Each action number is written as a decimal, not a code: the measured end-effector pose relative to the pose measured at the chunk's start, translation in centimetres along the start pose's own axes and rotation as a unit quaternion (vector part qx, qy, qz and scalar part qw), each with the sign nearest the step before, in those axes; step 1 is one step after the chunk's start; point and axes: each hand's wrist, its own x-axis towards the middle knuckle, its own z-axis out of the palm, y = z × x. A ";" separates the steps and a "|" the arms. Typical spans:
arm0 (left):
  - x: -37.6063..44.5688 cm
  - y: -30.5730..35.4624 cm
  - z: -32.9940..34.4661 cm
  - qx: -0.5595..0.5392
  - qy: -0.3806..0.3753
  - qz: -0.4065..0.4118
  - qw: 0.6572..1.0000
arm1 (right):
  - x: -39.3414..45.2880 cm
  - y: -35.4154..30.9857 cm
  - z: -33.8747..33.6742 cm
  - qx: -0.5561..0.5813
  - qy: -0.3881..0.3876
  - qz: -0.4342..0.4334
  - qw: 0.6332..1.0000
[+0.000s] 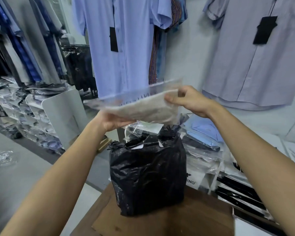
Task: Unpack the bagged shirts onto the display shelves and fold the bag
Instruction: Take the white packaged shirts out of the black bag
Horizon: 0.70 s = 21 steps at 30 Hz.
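**Packaged shirt held above the black bag**

Both hands hold a beige shirt in clear wrap [143, 106], blurred, just above the open black bag [148, 176] on the wooden bench [203, 218]. The left hand [112, 121] grips its near edge from below; the right hand [189, 101] pinches its right corner. Behind hang a blue shirt [123, 48] and a pale shirt [255, 57]; wrapped shirts fill the display shelves [208, 150] to the right.
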 end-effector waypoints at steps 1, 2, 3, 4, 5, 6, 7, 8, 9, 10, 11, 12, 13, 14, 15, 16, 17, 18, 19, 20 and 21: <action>0.0 0.3 0.4 -0.009 0.006 0.014 1.000 | -0.7 -0.1 -0.3 -0.053 -0.034 0.007 0.998; 0.1 0.5 0.4 -0.005 -0.008 0.015 1.000 | -1.2 -0.2 -0.6 -0.097 -0.063 0.016 0.993; 0.5 0.6 0.1 0.006 -0.032 0.012 0.999 | -1.6 -0.2 -0.7 -0.135 -0.085 0.032 0.987; 0.6 0.7 -0.3 0.024 -0.064 0.023 0.997 | -1.9 0.0 -0.9 -0.169 -0.100 0.052 0.979; 0.6 0.7 -0.6 0.016 -0.086 0.030 0.996 | -2.2 0.4 -1.0 -0.199 -0.102 0.083 0.971; 0.8 0.7 -0.7 0.005 -0.103 0.032 0.994 | -2.4 0.8 -1.0 -0.213 -0.095 0.118 0.965; 1.0 0.6 -0.7 0.021 -0.117 0.047 0.992 | -2.7 1.4 -1.1 -0.211 -0.079 0.152 0.962; 1.2 0.4 -0.5 0.049 -0.136 0.069 0.987 | -2.9 2.2 -1.4 -0.191 -0.068 0.181 0.962; 1.1 0.2 -0.1 0.067 -0.154 0.091 0.982 | -3.2 2.9 -1.7 -0.150 -0.070 0.211 0.963; 1.2 0.0 0.3 0.074 -0.163 0.112 0.977 | -3.3 4.0 -2.1 -0.087 -0.084 0.243 0.963; 1.2 0.1 0.7 0.074 -0.166 0.130 0.975 | -3.5 5.0 -2.5 -0.024 -0.108 0.268 0.957; 1.1 0.1 1.0 0.067 -0.163 0.140 0.974 | -3.8 5.9 -2.8 0.028 -0.136 0.283 0.949; 1.2 0.2 1.1 0.055 -0.164 0.141 0.975 | -4.1 6.8 -3.0 0.074 -0.163 0.288 0.941; 1.3 0.2 1.2 0.043 -0.163 0.138 0.976 | -4.3 7.5 -3.1 0.113 -0.188 0.284 0.933; 1.3 0.3 1.3 0.038 -0.162 0.138 0.976 | -4.5 8.1 -3.2 0.155 -0.210 0.276 0.925; 1.3 0.3 1.3 0.040 -0.160 0.139 0.976 | -4.8 8.5 -3.1 0.198 -0.228 0.263 0.916; 1.3 0.3 1.5 0.047 -0.162 0.143 0.975 | -4.9 8.9 -3.1 0.237 -0.238 0.244 0.910; 1.2 0.3 1.7 0.052 -0.157 0.149 0.975 | -5.1 8.9 -3.1 0.267 -0.244 0.221 0.906; 0.9 0.3 2.1 0.056 -0.151 0.158 0.974 | -5.3 8.9 -2.9 0.296 -0.243 0.195 0.903; 0.6 0.2 2.3 0.062 -0.146 0.169 0.973 | -5.6 8.8 -2.9 0.323 -0.236 0.172 0.900; 0.3 0.1 2.6 0.071 -0.145 0.181 0.970 | -5.8 8.6 -2.8 0.346 -0.223 0.149 0.899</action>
